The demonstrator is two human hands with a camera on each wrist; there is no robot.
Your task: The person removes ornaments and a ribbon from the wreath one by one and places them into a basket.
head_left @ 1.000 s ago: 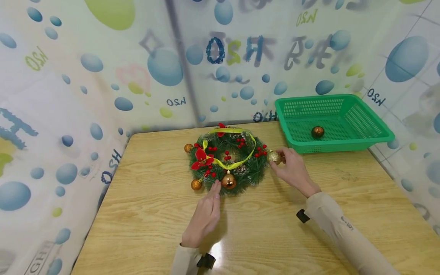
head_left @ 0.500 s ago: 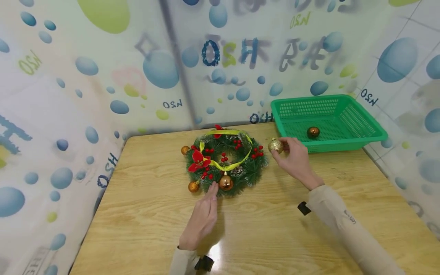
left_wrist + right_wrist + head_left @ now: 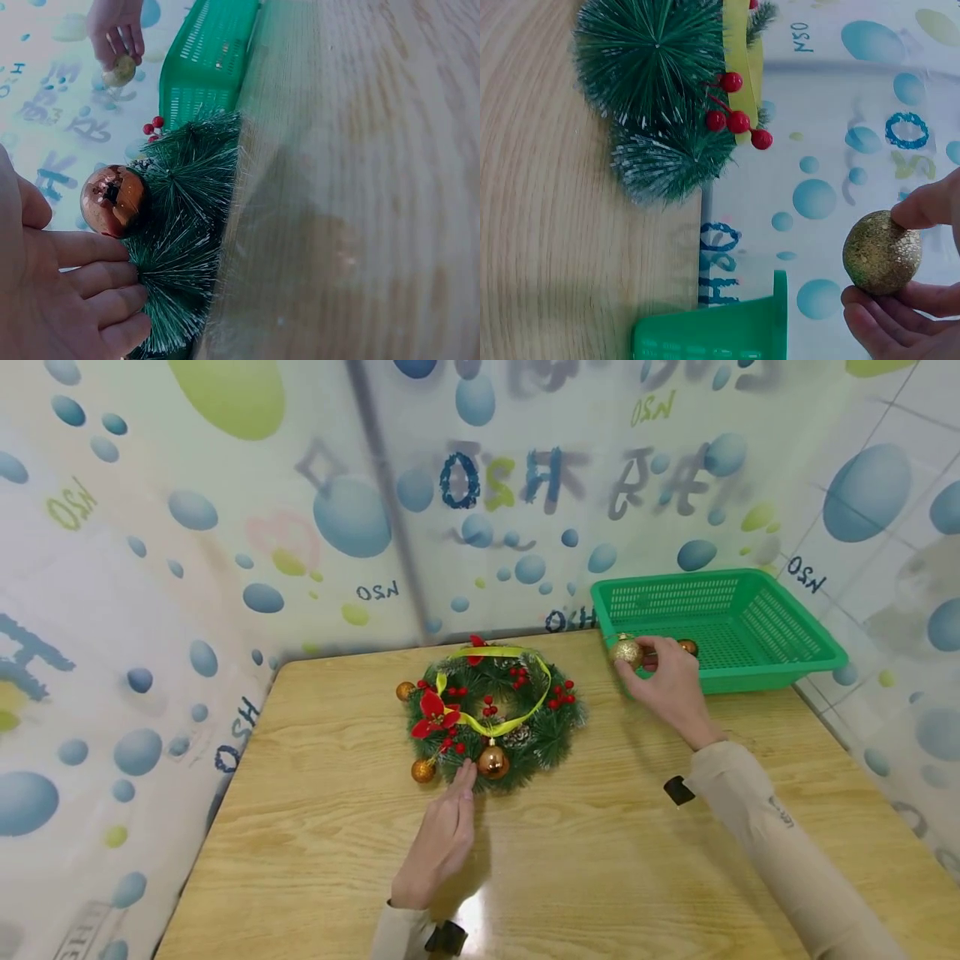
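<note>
Probably light and grippy, the glittery ball (image 3: 626, 653) suits holding by its sides, where the right hand (image 3: 670, 683) pinches it, while the straight-fingered left hand (image 3: 440, 837) touches the wreath (image 3: 550, 742)

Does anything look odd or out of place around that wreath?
Nothing looks spilled or visibly damaged: the wreath lies on the table, and the right hand holds a gold bauble. One oddity: the large wall lettering behind reads backwards, like a mirrored H2O.

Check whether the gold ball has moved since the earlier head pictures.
Yes: the gold ball moved right, away from the wreath and toward the green basket.
</note>
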